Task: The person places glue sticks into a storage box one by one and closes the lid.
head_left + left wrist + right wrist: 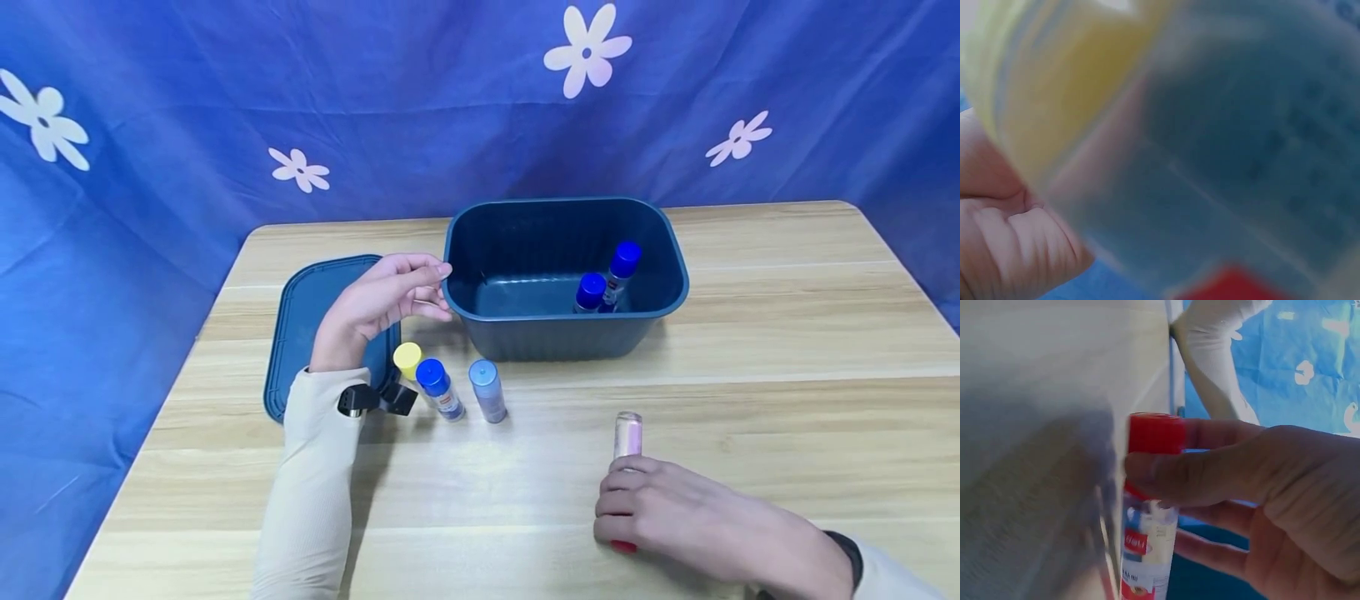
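My left hand [386,296] is at the left end of a dark blue plastic bin [562,340], pinching its rim with thumb and fingertips. My right hand [667,512] is low over the table at the front right. It grips a glue stick [1147,550] by its red cap, thumb on one side and fingers on the other. In the head view the stick's clear end points away from me and the hand covers most of the rest. Two blue-capped glue sticks [625,260] stand inside the bin, toward its right end.
By my left wrist stand a yellow-capped glue stick [408,358], a dark-blue-capped one [441,388] and a light-blue one [488,392]. The yellow-capped one fills the left wrist view, blurred. A dark blue lid [307,333] lies under my left forearm. Behind the table hangs a blue flowered cloth [420,100].
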A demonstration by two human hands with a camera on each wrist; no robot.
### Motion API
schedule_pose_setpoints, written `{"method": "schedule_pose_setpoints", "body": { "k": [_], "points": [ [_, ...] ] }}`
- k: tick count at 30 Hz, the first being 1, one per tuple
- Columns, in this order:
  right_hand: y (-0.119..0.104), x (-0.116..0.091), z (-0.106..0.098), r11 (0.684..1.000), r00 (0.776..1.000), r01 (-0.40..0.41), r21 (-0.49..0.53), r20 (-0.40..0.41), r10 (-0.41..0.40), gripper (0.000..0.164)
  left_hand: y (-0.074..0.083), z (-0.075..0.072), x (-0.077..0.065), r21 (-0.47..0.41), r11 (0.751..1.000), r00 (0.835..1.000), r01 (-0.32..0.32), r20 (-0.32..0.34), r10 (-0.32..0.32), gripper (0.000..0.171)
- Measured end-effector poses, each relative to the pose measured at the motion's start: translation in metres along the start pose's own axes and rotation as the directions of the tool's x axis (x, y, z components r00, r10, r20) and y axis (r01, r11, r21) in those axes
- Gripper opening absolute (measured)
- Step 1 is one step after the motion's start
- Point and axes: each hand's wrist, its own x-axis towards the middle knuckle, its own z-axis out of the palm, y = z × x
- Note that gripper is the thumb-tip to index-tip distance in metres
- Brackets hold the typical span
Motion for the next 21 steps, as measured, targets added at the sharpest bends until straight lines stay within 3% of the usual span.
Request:
{"method": "schedule_pose_setpoints", "body": {
  "k": [4,8,12,21],
  "points": [
    [0.008,0.002,-0.010,0.995,0.996,-0.020,0.103,-0.087,0.028,0.029,0.000,0.000,0.000,-0.003,1.000,1.000,0.003,-0.006,-0.003,0.017],
    [0.021,0.005,-0.020,0.966,0.975,-0.066,0.249,-0.189,0.116,0.023,-0.001,0.000,0.000,-0.009,1.000,1.000,0.005,-0.012,-0.005,0.016],
    [0.030,0.009,-0.028,0.921,0.938,-0.127,0.369,-0.256,0.232,0.024,-0.002,-0.001,0.000,-0.007,1.000,1.000,0.000,-0.007,0.000,0.015],
    [0.042,0.019,-0.034,0.889,0.850,-0.134,0.437,-0.410,0.330,0.032,-0.001,-0.002,0.002,-0.006,1.000,1.000,-0.001,0.002,0.001,0.015]
  ]
}}
